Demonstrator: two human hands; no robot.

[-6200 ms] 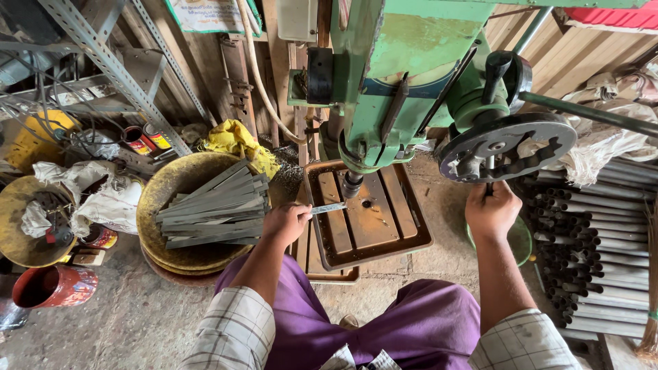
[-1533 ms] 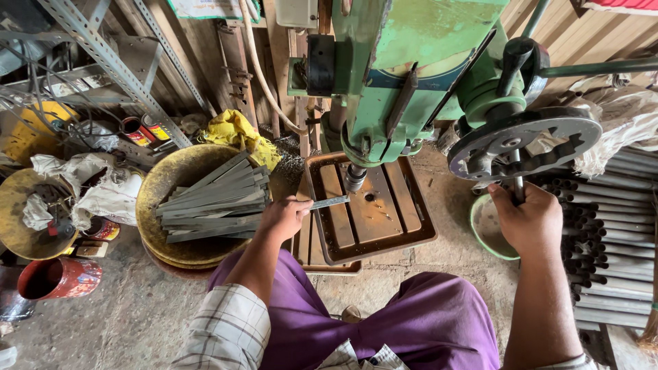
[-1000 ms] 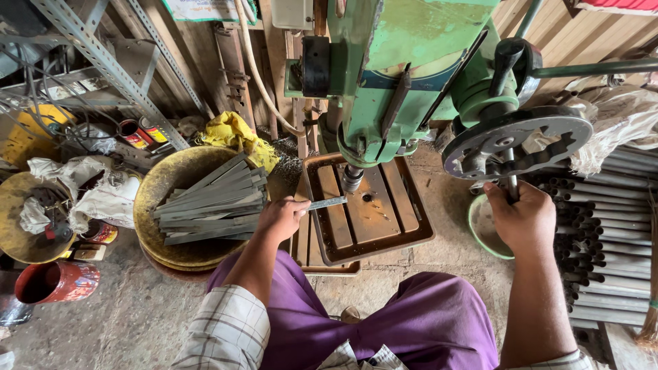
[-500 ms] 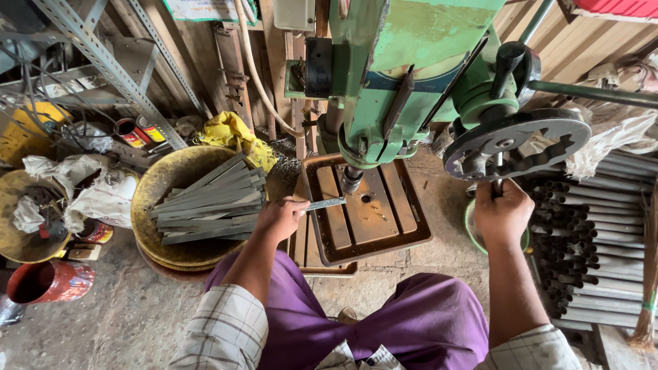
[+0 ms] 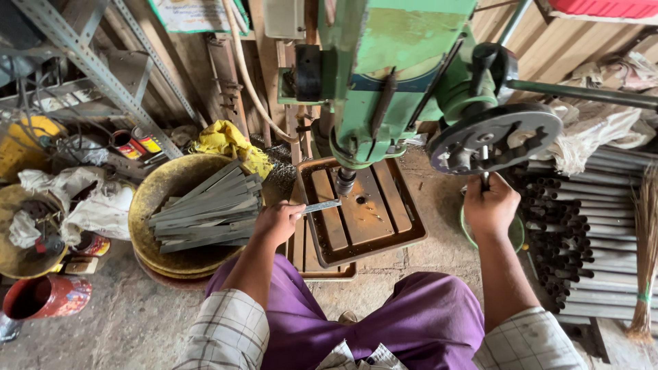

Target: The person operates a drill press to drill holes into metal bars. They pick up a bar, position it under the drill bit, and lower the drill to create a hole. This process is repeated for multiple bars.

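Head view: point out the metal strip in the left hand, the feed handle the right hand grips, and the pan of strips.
metal strip (image 5: pixel 322 205), head view, middle of its flat length.
feed handle (image 5: pixel 485 179), head view, shaft above the fist.
pan of strips (image 5: pixel 152 188), head view, bare yellow rim.

Head cam, looking pretty much straight down from above a seated person

Only one view here, so nothing overlaps. It's worn on the head and faces down and a bit forward, close over the purple-clad lap, with both forearms reaching up into frame. The green drill press (image 5: pixel 391 75) fills the top centre, and the floor spreads out left and right.
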